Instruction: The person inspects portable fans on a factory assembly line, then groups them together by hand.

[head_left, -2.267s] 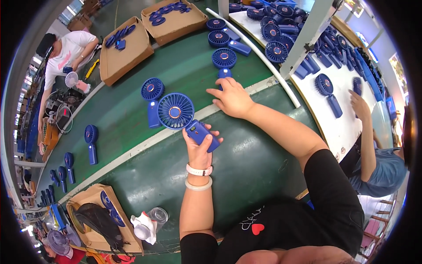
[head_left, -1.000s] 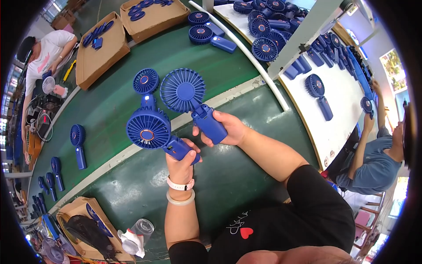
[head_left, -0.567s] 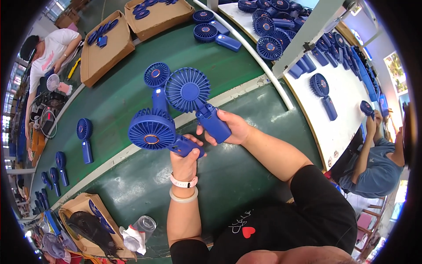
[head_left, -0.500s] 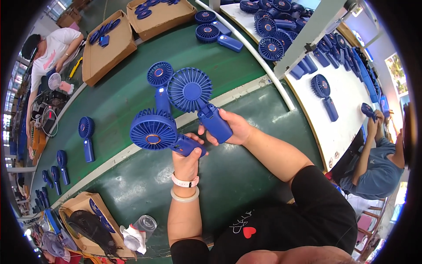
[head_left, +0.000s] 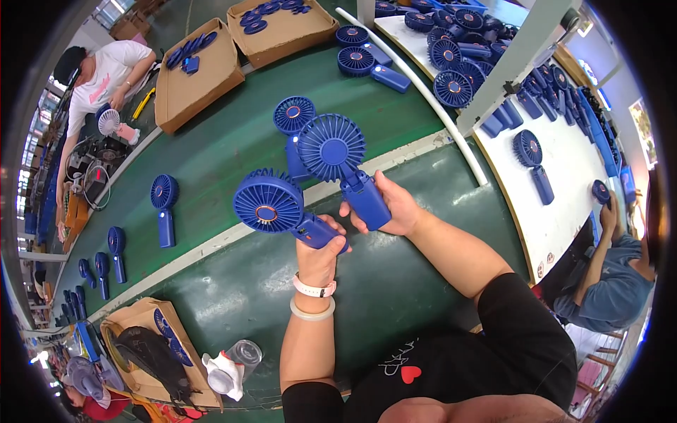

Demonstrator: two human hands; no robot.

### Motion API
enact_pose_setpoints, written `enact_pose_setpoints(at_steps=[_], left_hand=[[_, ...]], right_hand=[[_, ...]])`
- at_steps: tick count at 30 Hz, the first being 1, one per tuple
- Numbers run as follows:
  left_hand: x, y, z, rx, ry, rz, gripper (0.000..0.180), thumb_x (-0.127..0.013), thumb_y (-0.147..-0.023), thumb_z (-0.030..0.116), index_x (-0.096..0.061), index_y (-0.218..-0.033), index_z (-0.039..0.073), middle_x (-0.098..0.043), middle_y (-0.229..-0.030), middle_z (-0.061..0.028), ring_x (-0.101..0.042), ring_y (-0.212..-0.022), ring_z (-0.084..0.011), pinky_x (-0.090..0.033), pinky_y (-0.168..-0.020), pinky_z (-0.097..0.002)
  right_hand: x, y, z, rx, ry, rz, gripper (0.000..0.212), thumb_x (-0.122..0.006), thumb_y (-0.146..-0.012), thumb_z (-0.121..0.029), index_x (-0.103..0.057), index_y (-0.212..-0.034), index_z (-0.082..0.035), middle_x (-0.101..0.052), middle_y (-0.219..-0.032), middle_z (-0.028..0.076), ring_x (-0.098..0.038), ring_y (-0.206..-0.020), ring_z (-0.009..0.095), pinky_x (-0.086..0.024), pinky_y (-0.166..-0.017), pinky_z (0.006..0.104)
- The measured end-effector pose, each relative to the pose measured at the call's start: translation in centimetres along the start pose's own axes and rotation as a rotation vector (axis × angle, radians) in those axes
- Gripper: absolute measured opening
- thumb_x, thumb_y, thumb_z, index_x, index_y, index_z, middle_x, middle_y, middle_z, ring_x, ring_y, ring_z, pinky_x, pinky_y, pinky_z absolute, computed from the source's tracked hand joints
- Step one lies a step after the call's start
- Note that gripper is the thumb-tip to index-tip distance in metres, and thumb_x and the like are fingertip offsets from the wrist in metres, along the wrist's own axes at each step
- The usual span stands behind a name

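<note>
Two blue handheld fans are up in front of me, one in each hand. My left hand (head_left: 321, 254) is closed around the handle of the left fan (head_left: 269, 202), whose round grille leans to the left with an orange ring at its hub. Closed on the other handle, my right hand (head_left: 393, 204) holds the right fan (head_left: 333, 148) with its plain round hub facing up. Behind both, a third blue fan (head_left: 294, 115) lies on the green belt, its handle partly hidden by the right fan's head.
More blue fans, such as one fan (head_left: 164, 192), lie along the belt at left. Cardboard trays (head_left: 185, 95) stand beyond the belt. A white table (head_left: 525, 211) at right bears piled fans. A clear cup (head_left: 247, 354) and an open box (head_left: 144, 310) are near left. Two co-workers sit at either side.
The whole scene has shifted to the right in the picture. Both hands keep their fans in nearly the same pose. At the right, the co-worker's raised fan has turned somewhat.
</note>
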State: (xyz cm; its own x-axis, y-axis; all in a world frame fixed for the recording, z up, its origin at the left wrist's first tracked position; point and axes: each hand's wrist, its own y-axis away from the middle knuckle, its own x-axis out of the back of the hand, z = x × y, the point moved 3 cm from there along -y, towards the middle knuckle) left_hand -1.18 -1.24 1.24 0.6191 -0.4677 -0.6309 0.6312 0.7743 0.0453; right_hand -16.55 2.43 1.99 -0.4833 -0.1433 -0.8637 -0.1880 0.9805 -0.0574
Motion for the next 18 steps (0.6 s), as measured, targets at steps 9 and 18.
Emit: enact_pose_setpoints(at_steps=[9,18], left_hand=[[-0.26,0.05,0.14,0.033,0.027,0.045,0.035,-0.064,-0.070,-0.007,-0.047,-0.099,0.003,-0.053,-0.089,-0.0076,-0.057,-0.080,-0.0179,-0.052,-0.054,-0.0301],[-0.16,0.12,0.12,0.044,0.089,0.025,0.038,-0.065,-0.069,-0.007,-0.047,-0.100,0.004,-0.052,-0.091,-0.0075,-0.057,-0.082,-0.0193,-0.052,-0.054,-0.0302]], right_hand=[[0.43,-0.10,0.04,-0.011,0.067,0.065,0.054,-0.026,-0.094,-0.048,-0.041,-0.124,-0.006,-0.057,-0.101,0.016,-0.057,-0.074,0.023,-0.047,-0.066,0.0326],[0.03,0.22,0.10,-0.021,0.177,0.294,0.043,-0.064,-0.082,-0.016,-0.043,-0.118,-0.004,-0.053,-0.099,0.004,-0.056,-0.086,0.013,-0.049,-0.076,0.0300]])
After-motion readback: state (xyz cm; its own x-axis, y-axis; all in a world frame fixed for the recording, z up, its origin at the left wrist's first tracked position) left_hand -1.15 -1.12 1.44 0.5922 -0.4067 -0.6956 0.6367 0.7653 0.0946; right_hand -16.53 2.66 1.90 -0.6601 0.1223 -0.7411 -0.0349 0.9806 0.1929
